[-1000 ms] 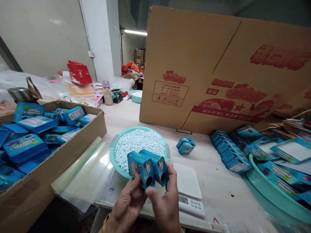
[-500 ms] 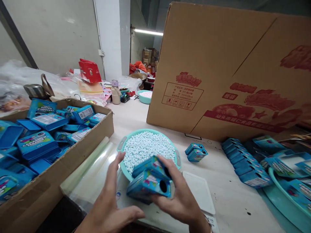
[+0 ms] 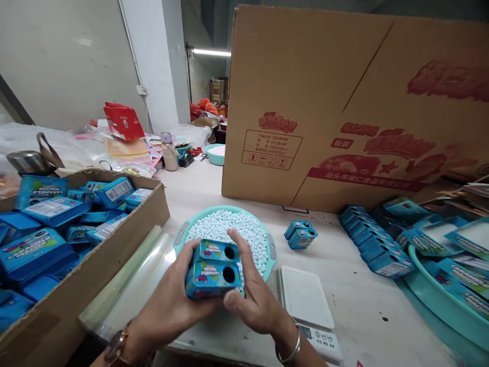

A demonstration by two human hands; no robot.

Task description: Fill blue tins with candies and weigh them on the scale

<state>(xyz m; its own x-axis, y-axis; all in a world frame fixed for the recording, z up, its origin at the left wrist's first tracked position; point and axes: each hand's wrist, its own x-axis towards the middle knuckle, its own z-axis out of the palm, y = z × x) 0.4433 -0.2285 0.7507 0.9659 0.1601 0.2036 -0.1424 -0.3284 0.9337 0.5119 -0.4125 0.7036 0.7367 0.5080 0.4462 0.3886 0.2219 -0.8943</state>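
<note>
My left hand [image 3: 173, 285] is wrapped round two blue candy tins [image 3: 212, 280], one stacked against the other. Each tin's facing end has printed lettering and a round black hole. Close by their right end is my right hand [image 3: 255, 290], its thumb and fingers spread apart; whether a fingertip touches the tins I cannot tell. Behind and below the tins sits a turquoise basin [image 3: 176, 243] full of small pale-blue candies [image 3: 229, 224]. To the right of that hand lies a white kitchen scale [image 3: 305, 295] with its platform bare.
At left, a cardboard box [image 3: 126, 229] holds many blue tins. Two tins [image 3: 300, 234] stand right of the basin, and a row of tins [image 3: 374, 242] farther right. A second turquoise basin [image 3: 446, 300] holds more. A large carton [image 3: 324, 102] stands behind; clear film [image 3: 130, 280] lies left.
The two tins have passed from my right hand to my left and are turned with their holed ends toward me. My right hand has let go. The view has shifted right.
</note>
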